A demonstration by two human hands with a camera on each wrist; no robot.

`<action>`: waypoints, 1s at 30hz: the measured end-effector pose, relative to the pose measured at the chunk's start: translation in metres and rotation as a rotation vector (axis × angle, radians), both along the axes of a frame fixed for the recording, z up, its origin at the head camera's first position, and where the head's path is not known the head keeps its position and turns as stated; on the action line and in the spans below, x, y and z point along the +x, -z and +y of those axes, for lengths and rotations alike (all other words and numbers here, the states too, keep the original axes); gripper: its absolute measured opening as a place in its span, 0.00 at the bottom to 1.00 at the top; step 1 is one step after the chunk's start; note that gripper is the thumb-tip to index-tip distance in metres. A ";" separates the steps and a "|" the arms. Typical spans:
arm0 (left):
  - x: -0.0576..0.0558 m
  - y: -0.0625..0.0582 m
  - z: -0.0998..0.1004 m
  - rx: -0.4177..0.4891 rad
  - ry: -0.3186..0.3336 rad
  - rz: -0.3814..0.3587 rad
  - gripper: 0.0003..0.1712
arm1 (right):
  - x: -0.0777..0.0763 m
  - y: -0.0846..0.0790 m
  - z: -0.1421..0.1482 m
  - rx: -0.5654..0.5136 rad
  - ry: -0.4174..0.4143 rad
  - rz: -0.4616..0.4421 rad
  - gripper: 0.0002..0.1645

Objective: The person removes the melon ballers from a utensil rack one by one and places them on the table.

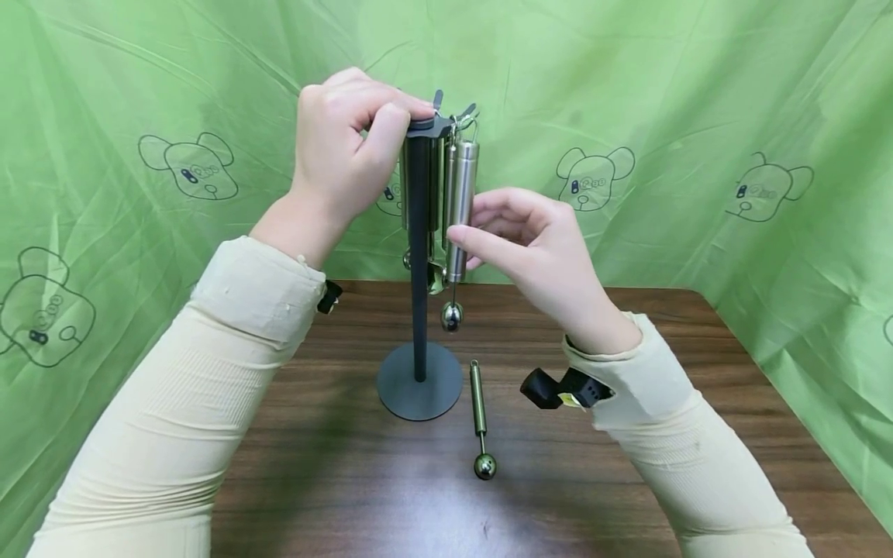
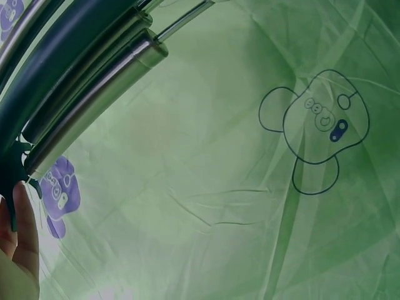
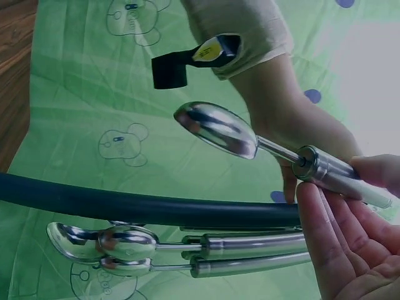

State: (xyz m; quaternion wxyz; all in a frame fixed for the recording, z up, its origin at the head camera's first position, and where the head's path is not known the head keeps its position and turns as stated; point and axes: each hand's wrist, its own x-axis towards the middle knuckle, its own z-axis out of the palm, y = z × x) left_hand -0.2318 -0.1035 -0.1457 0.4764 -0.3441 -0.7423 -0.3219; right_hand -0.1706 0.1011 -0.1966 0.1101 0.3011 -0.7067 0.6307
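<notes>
My left hand [image 1: 349, 139] grips the top of a dark grey utensil stand [image 1: 419, 271], its thumb and forefinger at the hook ring. With thumb and fingers, my right hand [image 1: 537, 240] pinches the steel handle of a scoop [image 1: 462, 186] at the stand's right side. The wire loop of that scoop is right at a hook, and its shiny rounded head [image 3: 215, 128] points down in the head view. Behind the pole hang several more metal utensils [image 3: 250, 245], partly hidden in the head view. Fingers of the left hand [image 2: 25, 231] show beside the hooks in the left wrist view.
Another metal scoop [image 1: 478, 403] lies on the brown wooden table [image 1: 335, 480], just right of the stand's round base [image 1: 418, 395]. A green cloth [image 1: 663, 77] with bear-face drawings surrounds the table. Black cameras [image 1: 565, 389] sit on the wrists.
</notes>
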 end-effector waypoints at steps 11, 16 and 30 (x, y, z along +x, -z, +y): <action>0.001 0.000 0.003 -0.026 -0.008 0.026 0.22 | 0.019 0.025 0.018 -0.033 -0.005 -0.019 0.11; 0.001 0.000 0.004 -0.044 -0.029 0.052 0.21 | 0.024 0.037 0.026 -0.050 0.015 -0.050 0.10; 0.001 0.001 0.005 -0.033 -0.044 0.071 0.21 | 0.037 0.063 0.042 -0.061 0.081 -0.115 0.10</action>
